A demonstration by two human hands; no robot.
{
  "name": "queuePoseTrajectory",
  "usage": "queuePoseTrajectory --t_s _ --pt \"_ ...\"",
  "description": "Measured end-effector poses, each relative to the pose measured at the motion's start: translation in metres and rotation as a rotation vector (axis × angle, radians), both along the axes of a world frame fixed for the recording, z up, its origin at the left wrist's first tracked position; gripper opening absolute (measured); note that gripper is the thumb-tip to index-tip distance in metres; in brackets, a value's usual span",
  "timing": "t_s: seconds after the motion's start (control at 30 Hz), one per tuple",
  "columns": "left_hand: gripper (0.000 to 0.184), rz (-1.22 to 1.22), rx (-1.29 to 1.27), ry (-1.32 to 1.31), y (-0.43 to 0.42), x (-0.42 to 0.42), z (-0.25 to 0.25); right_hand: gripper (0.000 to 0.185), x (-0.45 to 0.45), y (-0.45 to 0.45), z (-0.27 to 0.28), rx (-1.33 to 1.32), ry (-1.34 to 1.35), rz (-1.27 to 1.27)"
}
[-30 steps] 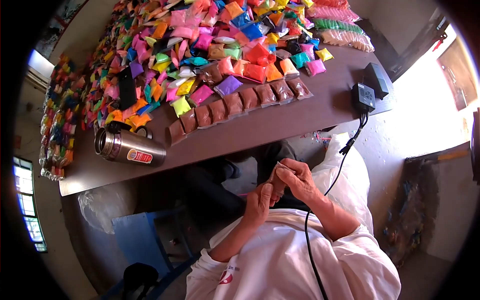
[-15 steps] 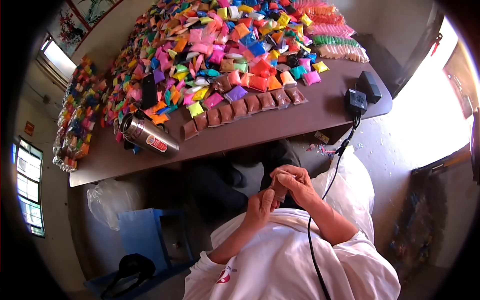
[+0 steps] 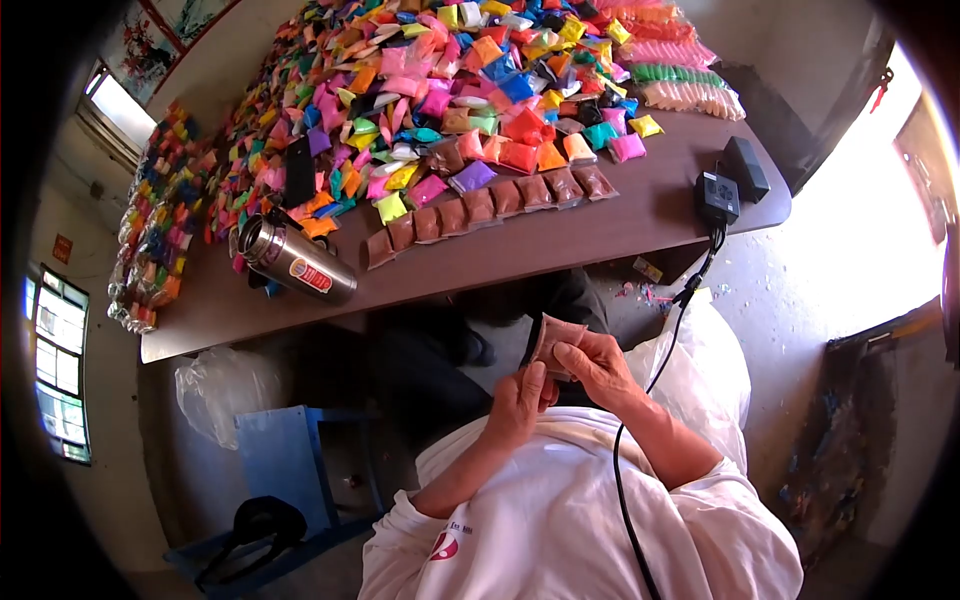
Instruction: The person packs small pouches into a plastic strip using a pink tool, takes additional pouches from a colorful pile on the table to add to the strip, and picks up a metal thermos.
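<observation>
Between both hands, over my lap, is a small brown packet (image 3: pixel 556 338) in clear film. My left hand (image 3: pixel 517 405) pinches its lower left part with the thumb on top. My right hand (image 3: pixel 597 368) grips its right side, thumb across the front. Ahead on the table, a row of joined brown packets (image 3: pixel 480 205) lies near the front edge. Behind that row spreads a big heap of small coloured packets (image 3: pixel 430 100).
A steel flask (image 3: pixel 300 262) lies near the front left edge of the table (image 3: pixel 560 235). At the right stands a black box (image 3: pixel 717 198) whose cable runs down across my shirt. A blue chair (image 3: pixel 280 470) and plastic bags (image 3: pixel 700 370) flank me.
The brown packet, largely covered by my fingers earlier, now shows its upper part, raised and spread between my hands. The view has shifted, with the table lying farther right than in the oldest frame.
</observation>
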State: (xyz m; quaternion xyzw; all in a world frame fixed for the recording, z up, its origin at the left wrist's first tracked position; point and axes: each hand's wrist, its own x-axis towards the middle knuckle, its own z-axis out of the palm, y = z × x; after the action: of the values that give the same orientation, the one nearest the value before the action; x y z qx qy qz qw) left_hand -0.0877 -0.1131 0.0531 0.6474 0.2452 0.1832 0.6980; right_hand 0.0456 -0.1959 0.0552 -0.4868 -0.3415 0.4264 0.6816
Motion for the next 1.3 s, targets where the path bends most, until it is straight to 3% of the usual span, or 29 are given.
queuePoseTrajectory --t_s 0.1,0.23,0.47,0.53,0.8,1.07,1.13,1.3 --pt "0.047 -0.056 -0.097 -0.014 0.0 0.001 -0.007 0.021 -0.005 0.004 0.004 0.091 0.159 -0.091" --pt "0.047 -0.11 -0.066 -0.036 -0.002 -0.002 -0.017 0.016 0.003 -0.001 0.0 0.023 0.277 -0.062" --pt "0.046 -0.126 -0.037 -0.008 -0.005 -0.004 -0.011 0.014 0.006 -0.005 -0.003 0.006 0.199 -0.04" --pt "0.046 -0.11 -0.049 -0.025 -0.005 -0.004 -0.013 0.012 0.002 -0.002 0.001 0.045 0.345 -0.034" --pt "0.045 -0.195 -0.098 -0.052 -0.004 -0.004 -0.019 0.007 0.0 0.0 -0.002 0.044 0.414 -0.013" --pt "0.047 -0.156 -0.05 -0.025 -0.003 -0.004 -0.015 0.01 -0.003 -0.001 -0.001 0.046 0.354 -0.051" --pt "0.047 -0.159 -0.025 -0.029 -0.003 -0.005 -0.019 0.023 -0.003 -0.002 -0.008 0.052 0.345 -0.095" --pt "0.047 -0.193 -0.065 -0.007 -0.003 -0.005 -0.023 0.024 0.001 -0.003 -0.009 0.015 0.309 -0.087"
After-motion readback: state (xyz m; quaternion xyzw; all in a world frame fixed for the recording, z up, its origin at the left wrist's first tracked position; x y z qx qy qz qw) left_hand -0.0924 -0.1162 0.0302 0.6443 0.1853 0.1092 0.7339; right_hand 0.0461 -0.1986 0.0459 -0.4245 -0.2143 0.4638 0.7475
